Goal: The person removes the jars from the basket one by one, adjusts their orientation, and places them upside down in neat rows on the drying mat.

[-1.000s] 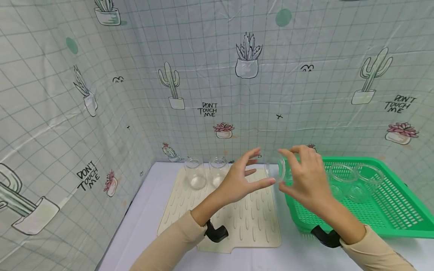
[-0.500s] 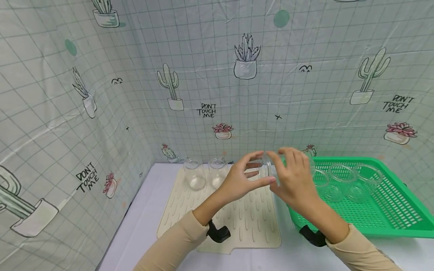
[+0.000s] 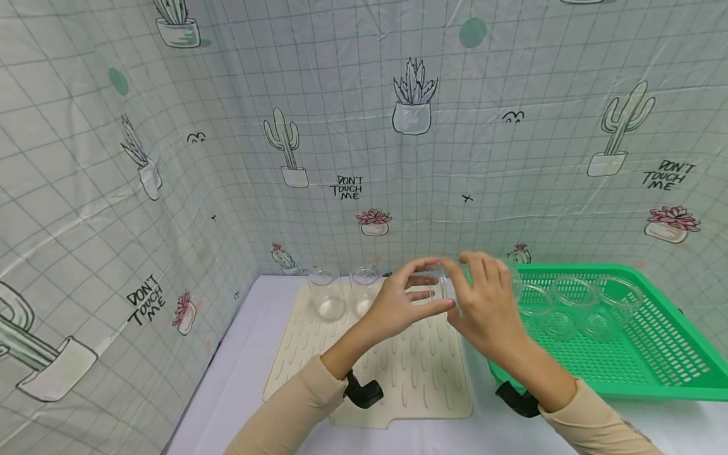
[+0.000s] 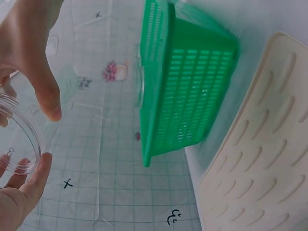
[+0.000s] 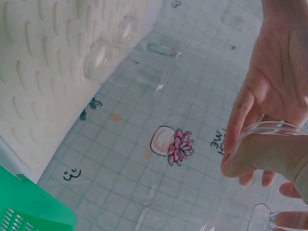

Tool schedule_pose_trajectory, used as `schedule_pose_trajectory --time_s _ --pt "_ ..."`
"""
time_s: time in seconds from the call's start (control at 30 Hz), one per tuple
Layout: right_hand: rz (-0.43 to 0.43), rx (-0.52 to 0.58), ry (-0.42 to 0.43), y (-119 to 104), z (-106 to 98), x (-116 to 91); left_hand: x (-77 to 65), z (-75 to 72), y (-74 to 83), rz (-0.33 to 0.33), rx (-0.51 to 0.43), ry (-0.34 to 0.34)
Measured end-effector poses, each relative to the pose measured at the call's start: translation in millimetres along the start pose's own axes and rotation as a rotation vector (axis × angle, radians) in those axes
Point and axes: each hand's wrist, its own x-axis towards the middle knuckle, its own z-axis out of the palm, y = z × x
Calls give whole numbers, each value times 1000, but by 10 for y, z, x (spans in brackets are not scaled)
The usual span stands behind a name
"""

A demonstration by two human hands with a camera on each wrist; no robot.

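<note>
A clear jar lies sideways in the air between the hands, its ringed mouth toward the left. The left hand curls round the mouth end, fingers above and thumb below. The right hand grips the jar's body from the right and hides much of it. In the left wrist view, the round rim of the jar sits against the left fingers. In the right wrist view, the rim shows between the left palm and the right thumb.
Two more clear jars, one at the left and one beside it, stand upright on a cream ribbed mat. A green perforated basket at the right holds several others. A patterned curtain hangs behind the table.
The right hand has moved left with the jar, bringing its mouth in between the left thumb and fingers. The left hand has closed slightly round it.
</note>
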Motion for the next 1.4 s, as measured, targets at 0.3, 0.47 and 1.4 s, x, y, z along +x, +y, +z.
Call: schedule_pose_trajectory --time_s 0.3,0.47,1.4 --pt "6 13 -38 -16 -10 3 2 -27 -55 21 -13 29" --pt "52 122 -43 29 -61 3 -4 -57 -64 28 -8 26" --pt "983 1619 507 -5 -46 -192 59 -255 34 67 -55 -2"
